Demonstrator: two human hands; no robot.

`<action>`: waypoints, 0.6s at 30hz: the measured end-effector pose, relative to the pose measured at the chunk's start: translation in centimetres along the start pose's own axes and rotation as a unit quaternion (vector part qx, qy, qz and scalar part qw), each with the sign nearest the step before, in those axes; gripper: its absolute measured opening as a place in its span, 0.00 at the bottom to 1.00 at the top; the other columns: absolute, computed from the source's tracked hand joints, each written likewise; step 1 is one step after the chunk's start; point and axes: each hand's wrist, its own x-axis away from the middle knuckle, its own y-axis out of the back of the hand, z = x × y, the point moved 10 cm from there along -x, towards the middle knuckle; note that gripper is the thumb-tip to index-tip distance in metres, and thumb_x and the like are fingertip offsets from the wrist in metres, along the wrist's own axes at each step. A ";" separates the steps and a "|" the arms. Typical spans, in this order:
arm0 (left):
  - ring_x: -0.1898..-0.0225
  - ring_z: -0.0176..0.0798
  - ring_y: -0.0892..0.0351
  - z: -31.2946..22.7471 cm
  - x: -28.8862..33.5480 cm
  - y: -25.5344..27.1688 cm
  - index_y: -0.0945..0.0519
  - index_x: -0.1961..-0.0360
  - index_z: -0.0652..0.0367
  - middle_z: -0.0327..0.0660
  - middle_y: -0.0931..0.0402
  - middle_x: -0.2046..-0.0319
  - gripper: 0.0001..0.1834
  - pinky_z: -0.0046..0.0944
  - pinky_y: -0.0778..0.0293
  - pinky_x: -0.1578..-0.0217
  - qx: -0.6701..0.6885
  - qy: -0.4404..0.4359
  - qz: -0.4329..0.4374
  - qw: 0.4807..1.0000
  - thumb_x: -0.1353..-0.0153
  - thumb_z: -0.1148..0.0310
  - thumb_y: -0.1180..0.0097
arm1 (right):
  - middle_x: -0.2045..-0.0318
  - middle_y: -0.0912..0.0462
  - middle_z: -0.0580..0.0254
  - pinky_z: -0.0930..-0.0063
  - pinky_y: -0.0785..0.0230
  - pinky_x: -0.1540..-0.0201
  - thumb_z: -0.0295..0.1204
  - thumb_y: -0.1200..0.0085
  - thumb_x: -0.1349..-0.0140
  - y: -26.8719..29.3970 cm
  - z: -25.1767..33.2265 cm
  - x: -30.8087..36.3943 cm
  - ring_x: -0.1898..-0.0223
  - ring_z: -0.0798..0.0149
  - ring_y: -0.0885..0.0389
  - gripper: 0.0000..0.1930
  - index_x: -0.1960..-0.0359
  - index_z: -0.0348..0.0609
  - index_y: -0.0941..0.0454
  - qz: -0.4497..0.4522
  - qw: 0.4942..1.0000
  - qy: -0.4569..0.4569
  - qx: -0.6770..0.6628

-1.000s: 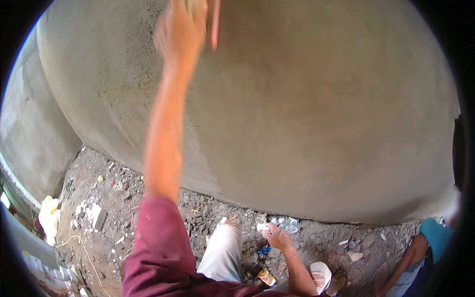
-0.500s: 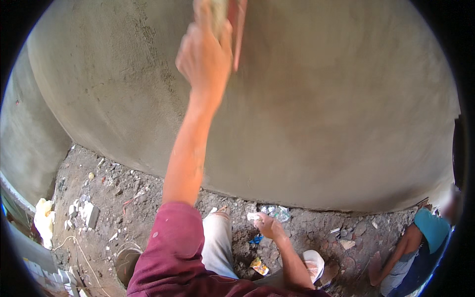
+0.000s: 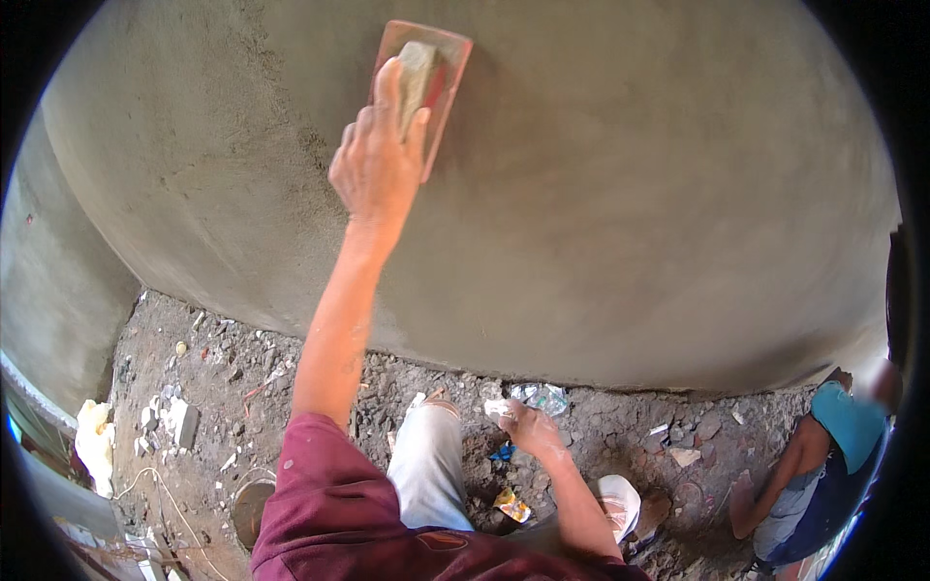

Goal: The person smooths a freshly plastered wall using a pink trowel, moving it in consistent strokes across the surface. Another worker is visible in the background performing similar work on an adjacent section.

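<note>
bright daylight, soft shadows, fisheye bending, dark rim.

- Float [image 3: 426, 82]: orange-red, with a grey, mortar-caked handle.
- Wall [image 3: 630, 213]: plain grey plaster.
- Sleeve [image 3: 320, 504]: maroon.
- Trousers [image 3: 431, 465]: pale grey.
- Ground [image 3: 223, 387]: brown, strewn with white scraps.

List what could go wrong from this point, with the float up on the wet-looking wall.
1. The left hand holds the plaster float at full arm's reach on the grey plastered wall; uneven pressure could gouge the surface.
2. The ground underfoot is loose rubble, so footing may slip.
3. The right hand holds something small and white, leaving no free hand for bracing.
</note>
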 end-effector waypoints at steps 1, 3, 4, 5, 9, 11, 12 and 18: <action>0.58 0.51 0.13 1.0 -0.2 0.2 0.38 0.26 0.44 0.44 0.13 0.56 0.36 0.48 0.17 0.62 0.001 -0.006 -0.015 1.000 0.32 0.51 0.42 | 0.64 0.12 0.47 0.44 0.22 0.56 0.51 0.46 0.32 1.0 -0.1 -0.1 0.60 0.40 0.13 0.25 0.40 0.53 0.25 0.005 1.000 -0.009 0.012; 0.60 0.52 0.12 2.0 -2.5 0.5 0.38 0.26 0.44 0.43 0.13 0.57 0.36 0.49 0.18 0.63 -0.031 0.017 -0.032 0.999 0.32 0.51 0.41 | 0.64 0.12 0.46 0.44 0.22 0.56 0.50 0.45 0.32 1.4 1.0 -0.2 0.60 0.39 0.13 0.24 0.40 0.53 0.25 -0.017 0.999 0.017 -0.021; 0.60 0.52 0.12 1.6 -5.7 1.0 0.38 0.26 0.45 0.43 0.13 0.58 0.36 0.49 0.18 0.64 -0.056 0.048 -0.030 0.997 0.32 0.52 0.41 | 0.63 0.12 0.45 0.44 0.22 0.56 0.50 0.45 0.32 2.8 2.2 0.1 0.60 0.38 0.13 0.24 0.40 0.53 0.25 -0.008 0.999 0.010 -0.036; 0.61 0.51 0.12 1.5 -8.1 1.9 0.37 0.27 0.45 0.43 0.13 0.59 0.36 0.49 0.18 0.65 -0.085 0.080 -0.032 0.993 0.32 0.52 0.41 | 0.63 0.12 0.45 0.44 0.21 0.56 0.49 0.44 0.32 3.5 2.9 0.2 0.59 0.37 0.14 0.24 0.40 0.53 0.25 0.000 0.999 0.008 -0.047; 0.62 0.54 0.14 -0.8 -8.3 3.1 0.35 0.28 0.52 0.48 0.15 0.62 0.31 0.50 0.20 0.62 -0.015 0.056 -0.092 0.994 0.29 0.55 0.45 | 0.60 0.13 0.44 0.44 0.22 0.56 0.48 0.44 0.32 3.1 2.9 0.6 0.58 0.38 0.14 0.23 0.41 0.51 0.26 -0.010 1.000 0.021 -0.012; 0.63 0.50 0.12 -1.8 -1.9 1.0 0.35 0.29 0.45 0.42 0.13 0.60 0.33 0.49 0.19 0.66 0.014 0.014 -0.026 0.999 0.32 0.52 0.41 | 0.59 0.13 0.44 0.43 0.23 0.54 0.48 0.45 0.32 3.0 1.9 0.8 0.56 0.38 0.14 0.23 0.40 0.51 0.25 0.025 0.999 -0.021 0.004; 0.64 0.51 0.12 -0.9 -0.4 0.0 0.35 0.29 0.44 0.42 0.13 0.62 0.33 0.50 0.19 0.66 0.016 0.008 -0.033 0.999 0.32 0.52 0.42 | 0.59 0.13 0.44 0.42 0.24 0.53 0.48 0.45 0.32 2.9 1.3 1.1 0.55 0.38 0.14 0.23 0.40 0.51 0.25 0.043 0.998 -0.041 -0.003; 0.62 0.53 0.13 2.6 -8.1 2.7 0.37 0.28 0.45 0.45 0.14 0.62 0.32 0.51 0.20 0.65 -0.059 0.061 -0.079 0.993 0.29 0.53 0.45 | 0.58 0.13 0.42 0.41 0.26 0.48 0.49 0.47 0.31 3.1 3.8 0.9 0.53 0.36 0.15 0.24 0.39 0.51 0.25 0.060 0.997 -0.024 -0.033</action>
